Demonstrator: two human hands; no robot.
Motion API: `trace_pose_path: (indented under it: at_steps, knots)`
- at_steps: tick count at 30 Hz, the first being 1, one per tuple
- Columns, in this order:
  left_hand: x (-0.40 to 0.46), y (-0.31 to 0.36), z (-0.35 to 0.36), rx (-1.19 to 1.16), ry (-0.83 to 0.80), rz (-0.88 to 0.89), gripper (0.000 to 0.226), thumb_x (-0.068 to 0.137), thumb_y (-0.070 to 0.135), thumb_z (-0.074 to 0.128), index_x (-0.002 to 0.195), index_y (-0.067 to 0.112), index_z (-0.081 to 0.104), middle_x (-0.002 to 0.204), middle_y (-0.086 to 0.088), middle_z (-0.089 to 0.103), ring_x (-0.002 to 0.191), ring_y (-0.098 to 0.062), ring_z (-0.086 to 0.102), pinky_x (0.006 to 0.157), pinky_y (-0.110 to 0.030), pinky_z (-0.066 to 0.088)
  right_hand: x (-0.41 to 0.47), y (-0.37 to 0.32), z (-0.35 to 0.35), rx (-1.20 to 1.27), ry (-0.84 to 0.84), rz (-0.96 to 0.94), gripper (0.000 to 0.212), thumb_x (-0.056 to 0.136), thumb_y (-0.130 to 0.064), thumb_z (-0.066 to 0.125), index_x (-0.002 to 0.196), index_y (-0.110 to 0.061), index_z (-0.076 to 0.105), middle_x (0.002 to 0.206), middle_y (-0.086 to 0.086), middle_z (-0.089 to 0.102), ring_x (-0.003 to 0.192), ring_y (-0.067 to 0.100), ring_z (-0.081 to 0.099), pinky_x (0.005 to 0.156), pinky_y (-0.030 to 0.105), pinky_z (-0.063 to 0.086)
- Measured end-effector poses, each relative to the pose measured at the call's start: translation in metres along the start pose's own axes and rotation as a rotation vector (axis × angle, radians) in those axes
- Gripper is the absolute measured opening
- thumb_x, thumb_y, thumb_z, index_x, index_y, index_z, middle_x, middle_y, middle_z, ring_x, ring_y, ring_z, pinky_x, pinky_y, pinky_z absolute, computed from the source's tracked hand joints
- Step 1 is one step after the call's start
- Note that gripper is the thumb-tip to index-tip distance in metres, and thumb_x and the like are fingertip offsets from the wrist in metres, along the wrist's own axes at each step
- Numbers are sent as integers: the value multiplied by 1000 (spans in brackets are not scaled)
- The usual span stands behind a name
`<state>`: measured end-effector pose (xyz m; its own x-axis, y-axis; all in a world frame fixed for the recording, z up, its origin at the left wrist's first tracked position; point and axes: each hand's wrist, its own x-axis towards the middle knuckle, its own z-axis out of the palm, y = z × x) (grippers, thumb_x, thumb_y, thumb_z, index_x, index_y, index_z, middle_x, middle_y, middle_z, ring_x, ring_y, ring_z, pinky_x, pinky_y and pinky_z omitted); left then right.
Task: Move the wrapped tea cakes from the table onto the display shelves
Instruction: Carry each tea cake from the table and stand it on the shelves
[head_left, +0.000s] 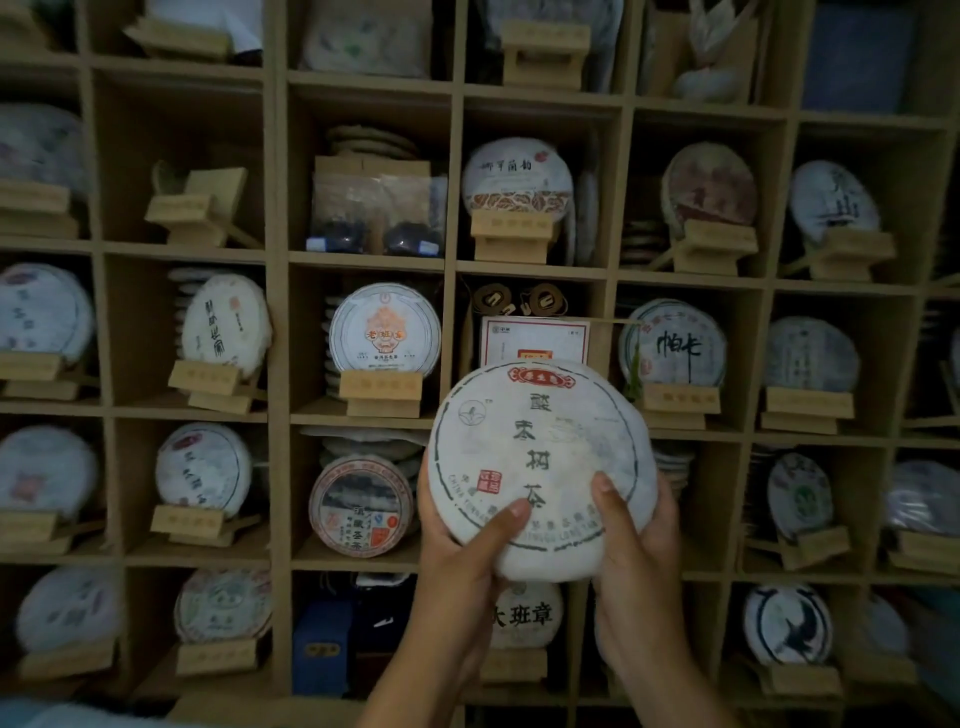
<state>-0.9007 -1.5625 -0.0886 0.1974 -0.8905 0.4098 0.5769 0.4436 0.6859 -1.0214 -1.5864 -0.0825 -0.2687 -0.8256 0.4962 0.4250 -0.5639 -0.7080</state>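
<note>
While both hands grip it, status as follows:
tea cake: round white-wrapped tea cake (540, 467) held up face-on, upright, in front of the display shelves (452, 260)
left hand: left hand (462, 551) clamped on the cake's lower-left edge, thumb across the wrapper face
right hand: right hand (636, 545) clamped on its lower-right edge, thumb on the face
red-bordered box: red-bordered box (535, 340) in the cubby just behind the cake's top
neighbours: cubbies around the cake hold wrapped cakes on wooden stands (382, 392)
</note>
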Motion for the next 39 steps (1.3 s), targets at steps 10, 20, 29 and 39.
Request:
trace_pose_path:
  at_steps: [10, 20, 29, 39]
  knots:
    - [35, 44, -18, 15, 95, 293, 87, 73, 8, 77, 139, 51, 40, 130, 9, 65, 116, -14, 65, 86, -47, 57, 49, -46, 27, -285, -184, 106, 13, 100, -44, 44, 111, -47, 51, 133, -7, 51, 116, 20, 56, 80, 34, 55]
    - [39, 53, -29, 26, 6, 317, 88, 74, 6, 77, 138, 53, 40, 134, 2, 62, 121, -23, 61, 91, -53, 54, 12, -1, 80, -208, -356, -144, 87, 92, -12, 64, 153, -37, 7, 137, -27, 37, 110, -27, 46, 78, -4, 42]
    - [38, 58, -44, -21, -62, 185, 82, 79, 4, 73, 143, 43, 38, 135, -4, 63, 121, -27, 61, 94, -54, 52, 22, 16, 76, 4, -314, 2, 61, 85, -6, 69, 139, -25, 48, 127, -5, 68, 116, 12, 65, 86, 27, 58]
    - [41, 48, -54, 387, -193, -211, 65, 58, 44, 83, 118, 28, 64, 112, 1, 75, 100, -19, 72, 72, -37, 60, 21, 14, 52, 107, -162, 95, 48, 81, 3, 65, 126, -12, 60, 118, 9, 72, 108, 24, 70, 85, 39, 60]
